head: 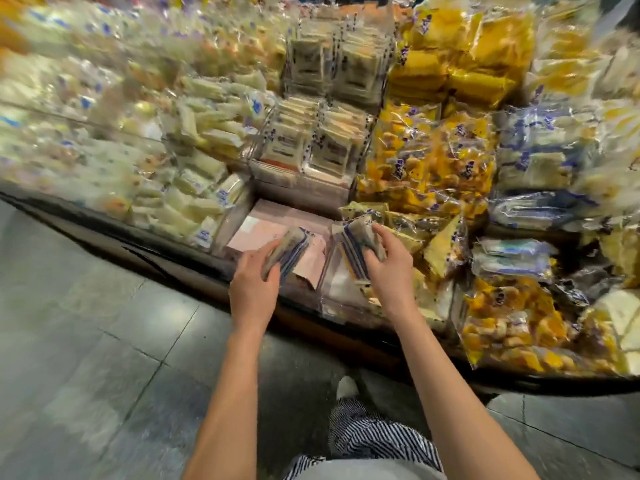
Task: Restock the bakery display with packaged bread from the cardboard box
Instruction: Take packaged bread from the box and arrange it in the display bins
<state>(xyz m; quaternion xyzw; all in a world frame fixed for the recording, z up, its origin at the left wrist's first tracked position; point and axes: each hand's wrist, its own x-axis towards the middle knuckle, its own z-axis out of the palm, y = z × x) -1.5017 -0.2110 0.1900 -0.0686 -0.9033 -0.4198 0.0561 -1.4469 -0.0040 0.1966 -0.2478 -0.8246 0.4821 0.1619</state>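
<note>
Standing at the dark front rim of the bakery display point(138, 242), both bare arms stretched forward over it. Gripping a small stack of flat bread packets point(291, 249) in the left hand point(254, 275), fingers curled round its near end, held tilted just above the pink-lined bay point(273, 220) at the front of the display. Clutching a second stack point(358, 244) in the right hand point(389, 268), fingers wrapped over its right side, just right of the first stack and at about the same height. Hands apart, each clamped on its own stack, with a strip of pink liner showing between. Directly behind the bay, upright rows of similar flat packets point(311, 147). To the left, pale sandwich packs point(194, 202); to the right, yellow bags point(433, 161), touching the right hand's stack or very near it, too blurred to tell which. Below, grey floor tiles point(86, 341) and a striped garment point(374, 434)
</note>
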